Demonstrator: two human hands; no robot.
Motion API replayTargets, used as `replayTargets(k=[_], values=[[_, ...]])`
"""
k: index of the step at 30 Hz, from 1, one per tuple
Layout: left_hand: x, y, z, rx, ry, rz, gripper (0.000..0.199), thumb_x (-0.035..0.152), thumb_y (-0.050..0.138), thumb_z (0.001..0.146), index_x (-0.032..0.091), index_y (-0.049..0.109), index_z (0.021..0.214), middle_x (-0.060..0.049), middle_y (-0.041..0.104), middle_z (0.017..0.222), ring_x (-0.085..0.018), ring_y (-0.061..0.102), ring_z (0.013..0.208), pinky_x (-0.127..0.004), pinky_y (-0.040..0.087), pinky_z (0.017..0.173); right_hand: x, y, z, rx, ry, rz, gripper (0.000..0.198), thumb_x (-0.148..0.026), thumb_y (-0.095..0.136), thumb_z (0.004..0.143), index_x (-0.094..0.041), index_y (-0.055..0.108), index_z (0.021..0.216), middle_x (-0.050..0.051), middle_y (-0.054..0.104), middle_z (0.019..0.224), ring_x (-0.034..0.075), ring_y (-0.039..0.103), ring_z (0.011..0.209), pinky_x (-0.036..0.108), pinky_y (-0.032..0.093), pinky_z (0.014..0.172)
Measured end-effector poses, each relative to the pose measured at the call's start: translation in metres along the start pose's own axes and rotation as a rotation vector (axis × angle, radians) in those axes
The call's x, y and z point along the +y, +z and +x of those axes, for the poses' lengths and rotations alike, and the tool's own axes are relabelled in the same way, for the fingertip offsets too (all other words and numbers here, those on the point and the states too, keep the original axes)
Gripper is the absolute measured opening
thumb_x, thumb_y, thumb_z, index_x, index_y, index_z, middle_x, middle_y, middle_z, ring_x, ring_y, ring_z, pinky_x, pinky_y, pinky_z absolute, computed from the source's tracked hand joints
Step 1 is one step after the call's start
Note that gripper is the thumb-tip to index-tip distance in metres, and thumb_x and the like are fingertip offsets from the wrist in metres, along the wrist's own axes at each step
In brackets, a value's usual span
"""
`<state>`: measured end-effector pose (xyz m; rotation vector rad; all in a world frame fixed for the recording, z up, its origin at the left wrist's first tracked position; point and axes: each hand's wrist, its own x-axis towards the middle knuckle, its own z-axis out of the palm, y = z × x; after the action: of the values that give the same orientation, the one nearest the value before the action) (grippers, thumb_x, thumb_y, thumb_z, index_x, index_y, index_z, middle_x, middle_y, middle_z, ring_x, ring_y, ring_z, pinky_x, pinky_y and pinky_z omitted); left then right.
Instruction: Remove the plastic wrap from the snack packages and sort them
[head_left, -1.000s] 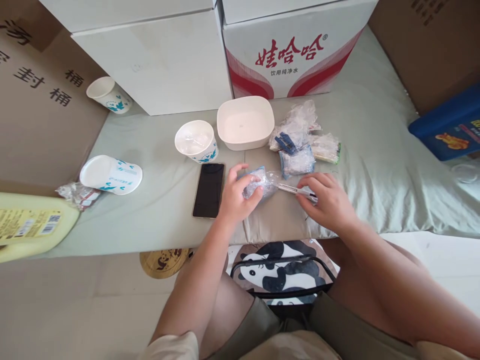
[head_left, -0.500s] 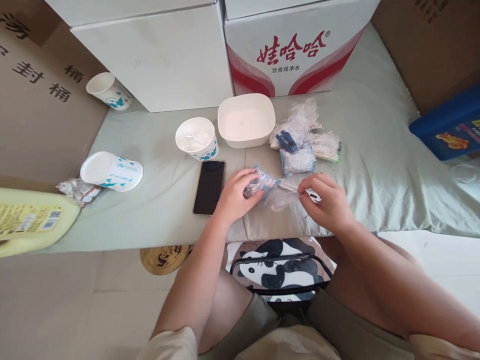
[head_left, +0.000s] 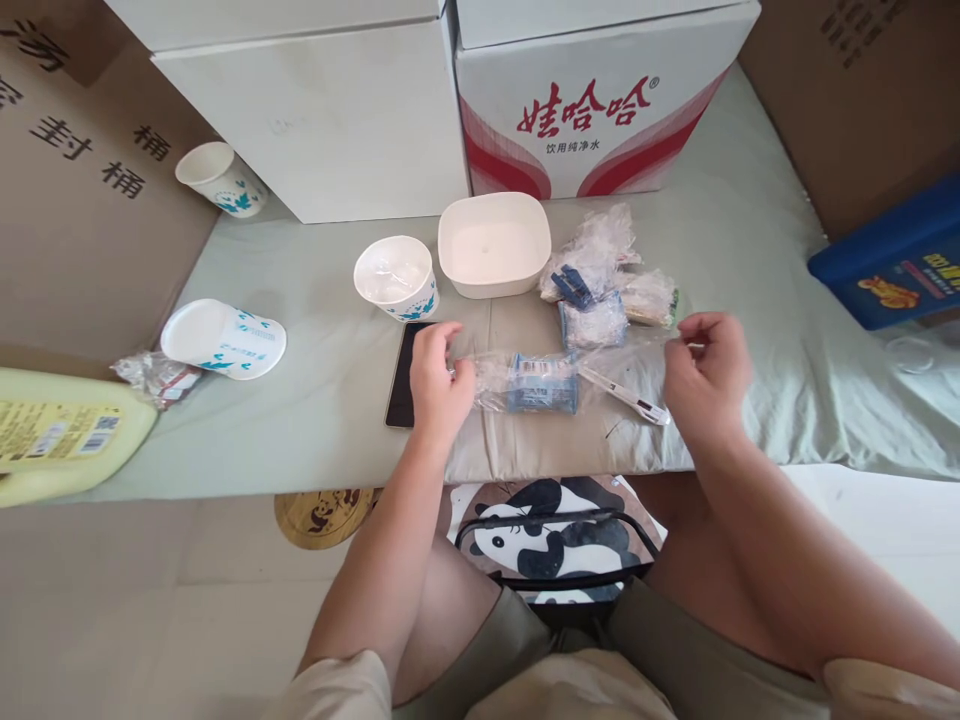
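Observation:
Clear plastic wrap (head_left: 491,385) is stretched between my two hands, around and beside a small blue-and-white packet (head_left: 544,383) with a barcode. My left hand (head_left: 441,385), fingers curled, pinches the wrap's left end just over the edge of a black phone (head_left: 403,385). My right hand (head_left: 707,375) is closed on the wrap's thin right end. Between the packet and my right hand lies a slim white tool (head_left: 626,395) with dark marks; whether it is a pen or a craft knife I cannot tell.
Wrapped packets (head_left: 596,322) with a dark blue clip-like piece (head_left: 571,286) lie behind. A white tub (head_left: 493,245) and a paper cup (head_left: 396,278) holding clear plastic stand nearby. Another cup (head_left: 225,340) lies at left. White cartons (head_left: 600,110) close off the back.
My hands have moved apart, drawing the wrap out sideways. The packet now lies flat between them. My right hand has let go of the slim white tool, which rests on the cloth.

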<state>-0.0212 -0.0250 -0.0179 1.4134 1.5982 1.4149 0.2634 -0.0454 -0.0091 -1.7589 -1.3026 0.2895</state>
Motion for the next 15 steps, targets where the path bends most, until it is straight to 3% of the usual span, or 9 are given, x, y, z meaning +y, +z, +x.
replayTargets(k=[2,3,6,9,12,15], values=[[0.007,-0.001,-0.003,-0.201,0.147,0.044,0.033,0.011,0.069,0.068,0.025,0.072,0.097,-0.007,0.07,0.117,-0.026,0.062,0.117,-0.04,0.046,0.108,-0.006,-0.005,-0.007,0.037,-0.21,0.053,0.008,-0.018,0.05,0.083,-0.025,0.053,0.086,0.005,0.06,0.086,0.021,0.06,0.079,0.037,0.051,0.074],[0.01,-0.001,-0.004,-0.339,0.173,0.059,0.032,0.014,0.073,0.068,0.025,0.073,0.099,-0.007,0.07,0.12,-0.028,0.06,0.122,-0.041,0.044,0.112,-0.01,-0.007,-0.011,-0.03,-0.333,0.088,0.009,-0.017,0.05,0.085,-0.026,0.053,0.084,0.004,0.061,0.082,0.021,0.061,0.077,0.037,0.051,0.072],[0.012,0.001,-0.008,-0.622,0.12,0.104,0.03,0.021,0.079,0.068,0.025,0.075,0.098,-0.007,0.072,0.118,-0.027,0.066,0.111,-0.04,0.049,0.103,-0.015,-0.006,-0.023,-0.413,-0.626,0.141,0.011,-0.016,0.054,0.087,-0.025,0.06,0.083,0.002,0.065,0.071,0.019,0.062,0.066,0.034,0.051,0.065],[0.009,0.002,-0.011,-0.627,-0.001,0.064,0.007,0.022,0.075,0.075,0.023,0.074,0.082,-0.004,0.074,0.092,-0.02,0.067,0.081,-0.031,0.052,0.077,-0.012,0.004,-0.03,-0.637,-0.739,0.001,0.014,-0.019,0.055,0.09,-0.023,0.067,0.095,0.004,0.073,0.079,0.022,0.068,0.075,0.038,0.054,0.075],[0.011,0.001,-0.013,-0.572,-0.25,-0.151,0.012,0.029,0.076,0.077,0.022,0.067,0.075,-0.001,0.068,0.074,-0.015,0.064,0.062,-0.024,0.043,0.052,-0.007,0.013,-0.031,-0.619,-0.77,-0.102,0.019,-0.021,0.054,0.093,-0.022,0.067,0.107,0.01,0.076,0.107,0.027,0.07,0.098,0.044,0.054,0.085],[0.019,0.002,-0.015,-0.562,-0.447,-0.455,0.025,0.038,0.079,0.075,0.021,0.061,0.076,-0.001,0.068,0.074,-0.013,0.061,0.054,-0.023,0.037,0.045,-0.009,0.016,-0.034,-0.54,-0.758,-0.062,0.026,-0.021,0.056,0.092,-0.023,0.065,0.116,0.013,0.071,0.121,0.029,0.068,0.108,0.048,0.055,0.091]])
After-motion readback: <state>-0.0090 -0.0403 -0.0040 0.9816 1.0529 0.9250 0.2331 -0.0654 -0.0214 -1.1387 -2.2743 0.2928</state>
